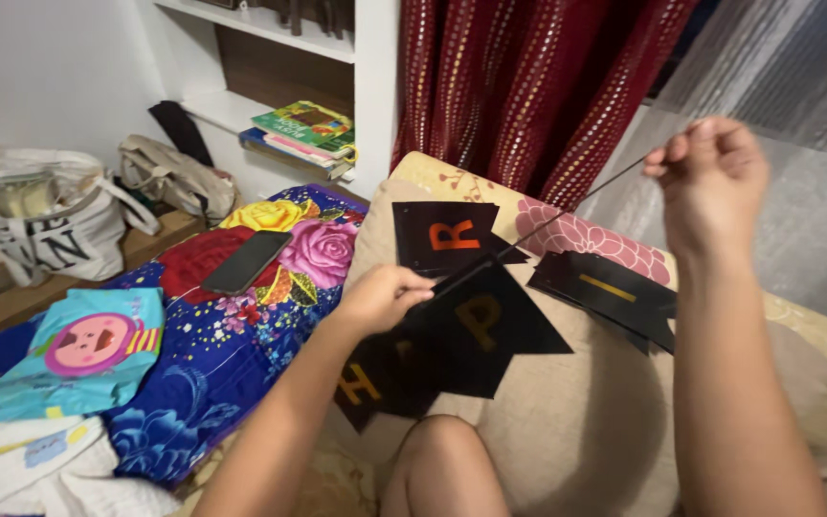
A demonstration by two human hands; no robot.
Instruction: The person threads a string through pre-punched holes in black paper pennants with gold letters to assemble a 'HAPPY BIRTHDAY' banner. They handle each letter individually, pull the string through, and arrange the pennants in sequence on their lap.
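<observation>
Far left: a white tote bag (26, 215) with dark lettering sits against the wall, a beige bag (169, 177) just beside it. Below them, a turquoise cloth (83, 349) with a pink cartoon face lies on a blue floral bedsheet (232, 354). A black phone (246, 261) rests face-down on the sheet's rose print. Behind, a white shelf (284, 33) carries a short stack of books (303, 134).

Centre: the left hand (382, 297) is closed, fingers pinched on the top edge of a black pennant flag (485, 330) with a gold letter, right where the dark string (547, 225) meets it. This flag is part of a black letter banner lying across a beige cushion (576, 421). Another banner flag (444, 236) with an orange letter lies above the hand; a further one (375, 378) sits lower, partly under the forearm. A bare knee (437, 450) shows at the bottom edge.

Right: the string runs taut, rising diagonally to the right hand (710, 177), which is raised and shut in a pinch on the string's end. Beneath that line a flag (610, 292) with a gold bar hangs on the cushion's right side. Dark red patterned curtain (528, 86) behind; sheer grey netting (796, 105) at far right.
</observation>
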